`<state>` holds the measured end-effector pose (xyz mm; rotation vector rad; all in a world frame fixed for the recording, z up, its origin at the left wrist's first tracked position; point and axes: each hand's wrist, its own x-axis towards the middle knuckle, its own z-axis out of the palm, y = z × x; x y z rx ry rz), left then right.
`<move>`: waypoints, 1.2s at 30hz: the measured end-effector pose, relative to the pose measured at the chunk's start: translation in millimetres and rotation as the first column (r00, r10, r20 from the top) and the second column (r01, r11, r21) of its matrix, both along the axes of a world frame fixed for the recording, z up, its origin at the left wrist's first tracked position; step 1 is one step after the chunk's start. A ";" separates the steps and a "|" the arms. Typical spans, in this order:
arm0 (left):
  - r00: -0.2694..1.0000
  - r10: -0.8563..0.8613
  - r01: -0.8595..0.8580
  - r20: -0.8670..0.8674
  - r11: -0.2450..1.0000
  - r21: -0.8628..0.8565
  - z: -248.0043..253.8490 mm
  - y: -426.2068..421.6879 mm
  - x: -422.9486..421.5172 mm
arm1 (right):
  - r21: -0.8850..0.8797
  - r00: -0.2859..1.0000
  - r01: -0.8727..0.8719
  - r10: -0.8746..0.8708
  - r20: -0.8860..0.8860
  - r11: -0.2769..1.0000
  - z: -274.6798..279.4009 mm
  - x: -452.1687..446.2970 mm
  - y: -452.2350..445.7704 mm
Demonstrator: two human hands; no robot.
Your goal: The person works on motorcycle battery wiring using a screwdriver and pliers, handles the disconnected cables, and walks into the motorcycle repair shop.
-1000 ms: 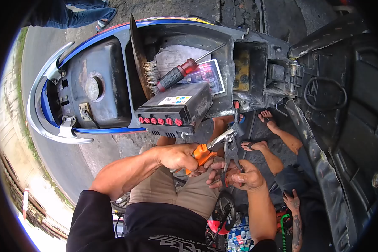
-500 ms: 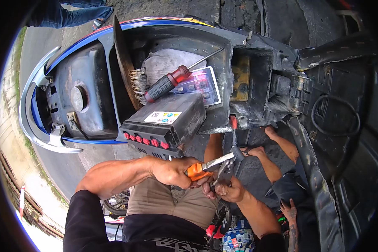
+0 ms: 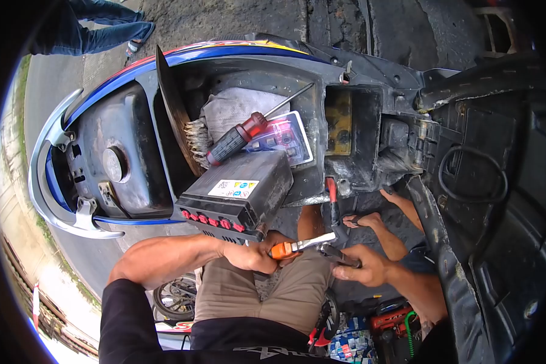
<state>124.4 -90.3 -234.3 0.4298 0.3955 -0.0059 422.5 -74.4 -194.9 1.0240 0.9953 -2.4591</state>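
My left hand (image 3: 258,256) is closed around an orange-handled tool (image 3: 285,250), whose flat metal end points right. In my right hand (image 3: 367,265) are dark metal pliers (image 3: 344,258), their head close to the orange tool's tip; whether the two touch I cannot tell. Just above hangs a red-sleeved cable end (image 3: 332,193) with a dark tip. A black battery (image 3: 239,185) with a row of red caps lies tilted on the scooter's storage edge, above my left wrist. Behind it are a red-and-black screwdriver (image 3: 239,136) and a clear blister pack (image 3: 294,136).
The open scooter body (image 3: 267,64) holds a grey cloth (image 3: 236,106) and a battery well (image 3: 365,121). Left is the fuel tank (image 3: 115,121); the raised seat (image 3: 497,200) stands right. Other people's legs (image 3: 112,24) show at upper left and right. Tools lie lower right.
My right hand has moved right with the pliers, away from my left hand. The orange tool has dropped slightly and its metal end has left the dark block at the cable end.
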 end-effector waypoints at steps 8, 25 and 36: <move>0.997 -0.037 0.045 -0.064 0.989 0.142 -10.6 -14.4 0.6 | 0.401 0.922 -0.381 0.312 0.227 0.833 0.3 16.7 48.4; 0.994 0.111 -0.110 -0.009 0.994 0.024 21.1 -18.0 2.7 | 0.617 0.868 -0.132 -0.210 0.450 0.776 61.6 -18.3 -59.1; 0.899 0.291 -0.274 -0.326 0.957 0.098 30.2 -34.6 -3.7 | 0.751 0.817 -0.185 -0.325 0.476 0.634 67.5 -31.9 -78.3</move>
